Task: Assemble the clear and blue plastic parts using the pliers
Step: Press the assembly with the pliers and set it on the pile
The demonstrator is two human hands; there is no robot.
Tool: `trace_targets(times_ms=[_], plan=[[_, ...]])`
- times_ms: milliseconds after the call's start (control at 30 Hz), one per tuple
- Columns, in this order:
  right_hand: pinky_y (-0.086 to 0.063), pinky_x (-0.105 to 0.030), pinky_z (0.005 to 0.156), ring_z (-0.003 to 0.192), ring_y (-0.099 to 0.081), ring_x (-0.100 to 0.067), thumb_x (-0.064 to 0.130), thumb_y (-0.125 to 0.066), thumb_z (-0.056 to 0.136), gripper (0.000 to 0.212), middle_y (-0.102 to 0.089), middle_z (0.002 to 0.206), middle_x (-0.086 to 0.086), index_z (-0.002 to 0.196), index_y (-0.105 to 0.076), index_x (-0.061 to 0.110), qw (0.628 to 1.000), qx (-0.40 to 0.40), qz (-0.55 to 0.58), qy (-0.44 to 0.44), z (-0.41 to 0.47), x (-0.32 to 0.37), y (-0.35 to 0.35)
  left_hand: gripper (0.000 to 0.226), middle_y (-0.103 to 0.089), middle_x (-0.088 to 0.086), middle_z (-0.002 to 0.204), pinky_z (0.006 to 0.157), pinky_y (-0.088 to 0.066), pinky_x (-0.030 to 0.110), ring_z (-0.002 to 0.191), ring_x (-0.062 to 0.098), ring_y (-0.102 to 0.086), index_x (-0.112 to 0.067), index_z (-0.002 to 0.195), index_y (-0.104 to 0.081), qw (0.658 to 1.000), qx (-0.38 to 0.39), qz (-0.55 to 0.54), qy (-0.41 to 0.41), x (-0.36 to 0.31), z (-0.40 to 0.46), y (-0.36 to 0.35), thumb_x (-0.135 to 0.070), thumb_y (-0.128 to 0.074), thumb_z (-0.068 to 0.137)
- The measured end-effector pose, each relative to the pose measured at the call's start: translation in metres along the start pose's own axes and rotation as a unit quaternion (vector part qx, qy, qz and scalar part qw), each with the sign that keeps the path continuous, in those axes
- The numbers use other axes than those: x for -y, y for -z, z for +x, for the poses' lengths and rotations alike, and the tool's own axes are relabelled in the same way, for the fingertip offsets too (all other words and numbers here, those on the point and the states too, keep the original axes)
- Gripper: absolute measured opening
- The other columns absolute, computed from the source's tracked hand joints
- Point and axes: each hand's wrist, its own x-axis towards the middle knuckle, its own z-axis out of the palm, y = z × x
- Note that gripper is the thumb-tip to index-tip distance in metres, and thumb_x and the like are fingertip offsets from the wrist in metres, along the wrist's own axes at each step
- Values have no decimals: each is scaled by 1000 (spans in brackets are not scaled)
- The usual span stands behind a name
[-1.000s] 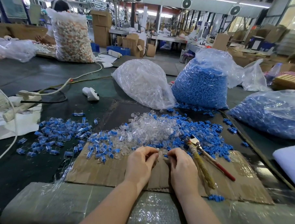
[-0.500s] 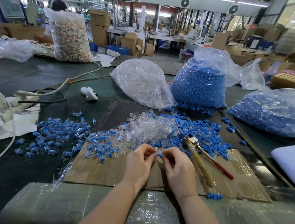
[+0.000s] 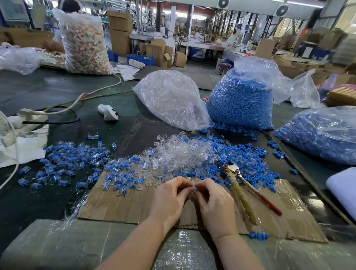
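Here my left hand point(image 3: 171, 197) and my right hand point(image 3: 214, 201) meet over the near part of the cardboard sheet point(image 3: 129, 204). Both have curled fingers, and each grip pinches one small clear and blue part point(image 3: 192, 186) between the fingertips. It is too small to see how the two pieces sit together.

The pliers point(image 3: 242, 190) lie on the cardboard just right of my right hand, and no hand touches them. Their metal tip points far, into the loose blue parts point(image 3: 251, 158). Left of those is a heap of loose clear parts point(image 3: 180, 153). Further left, on the dark tabletop point(image 3: 27, 199), lies a spread of joined clear and blue pieces point(image 3: 70, 160).

Beyond the heaps stand the bags. The clear plastic bag in the middle point(image 3: 170, 99) is full of clear parts. Just right of it, the open bag point(image 3: 242, 99) is full of blue parts, and some have spilled at its foot. At the far right another bag point(image 3: 324, 135) lies on its side, also full of blue parts. Far on the left a tall bag point(image 3: 85, 43) holds pale and orange bits.
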Motion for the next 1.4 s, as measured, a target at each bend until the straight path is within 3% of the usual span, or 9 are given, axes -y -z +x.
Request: trace_targets(times_ms=[133, 267, 500, 667, 1167, 1400], plan=[[-41, -23, 71, 81, -58, -15, 17, -61, 89, 5, -66, 84, 4, 89, -65, 15, 1000, -1, 2, 7, 0, 2, -2, 27, -65, -12, 75, 66, -41, 3, 72, -9, -58, -32, 77, -62, 1000, -17, -1, 7, 1, 0, -1, -6, -62, 86], [-34, -14, 73, 85, -57, -15, 4, -61, 83, 12, -65, 87, 3, 90, -64, 14, 1000, -12, 9, -4, 0, 3, -1, 32, -64, -12, 72, 65, -41, 3, 71, -10, -57, -35, 73, -59, 999, -31, -1, 9, 0, 1, 0, -6, -62, 87], [-44, -20, 80, 90, -57, -12, 1, -66, 73, 27, -63, 92, 6, 95, -66, 16, 1000, 0, 5, 29, -1, 3, 1, 30, -63, -14, 74, 64, -40, 2, 73, -12, -56, -34, 76, -59, 999, -35, 4, 11, 0, 1, 1, -6, -61, 87], [-39, -13, 81, 90, -57, -11, 3, -69, 76, 24, -64, 93, 6, 97, -68, 15, 999, 0, 21, 38, 0, 2, 1, 29, -63, -13, 73, 63, -40, 2, 70, -13, -56, -32, 75, -59, 999, -39, -1, 13, -2, 1, 2, -5, -61, 87], [-47, -27, 79, 91, -58, -16, 10, -70, 80, 17, -65, 92, 3, 95, -69, 14, 999, 4, 22, 37, 1, -1, -1, 23, -62, -12, 71, 62, -41, 3, 68, -13, -55, -29, 77, -61, 999, -37, 9, 11, -4, 1, 2, -8, -62, 87], [-43, -22, 76, 88, -58, -15, 15, -72, 79, 12, -65, 89, 5, 91, -70, 15, 999, -5, 23, 40, 2, -2, -3, 16, -62, -12, 70, 61, -40, 2, 63, -9, -55, -23, 79, -62, 999, -40, 20, 8, -3, 2, 2, -8, -66, 84]])
